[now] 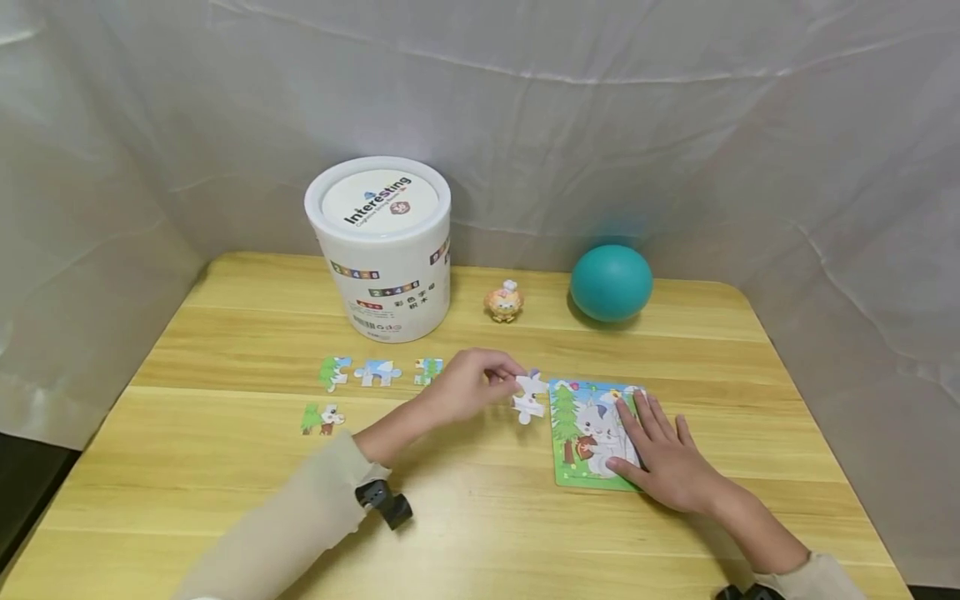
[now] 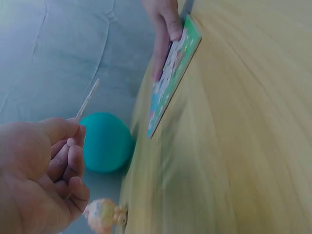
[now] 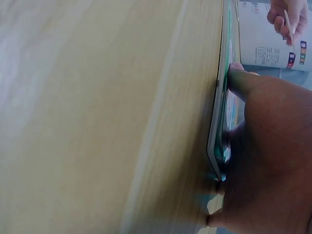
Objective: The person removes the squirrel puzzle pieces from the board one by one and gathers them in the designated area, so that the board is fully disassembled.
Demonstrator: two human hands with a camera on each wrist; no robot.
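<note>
My left hand (image 1: 468, 387) pinches a jigsaw piece (image 1: 529, 400) between thumb and fingers, just left of the puzzle board (image 1: 592, 482). Seen edge-on in the left wrist view, that piece (image 2: 88, 99) is thin and tilted, up off the table. On the board is a picture of a grey animal among green trees, framed in green. My right hand (image 1: 671, 467) lies with spread, straight fingers over the board's right side, hiding part of the picture. In the right wrist view the thumb (image 3: 239, 80) touches the board's face.
Several loose jigsaw pieces (image 1: 377, 372) lie on the table's left half. Behind them stands a large white lidded tub (image 1: 382, 275). A small chick figurine (image 1: 504, 302) and a teal ball (image 1: 611, 283) sit near the back edge, before a grey curtain (image 1: 600, 125).
</note>
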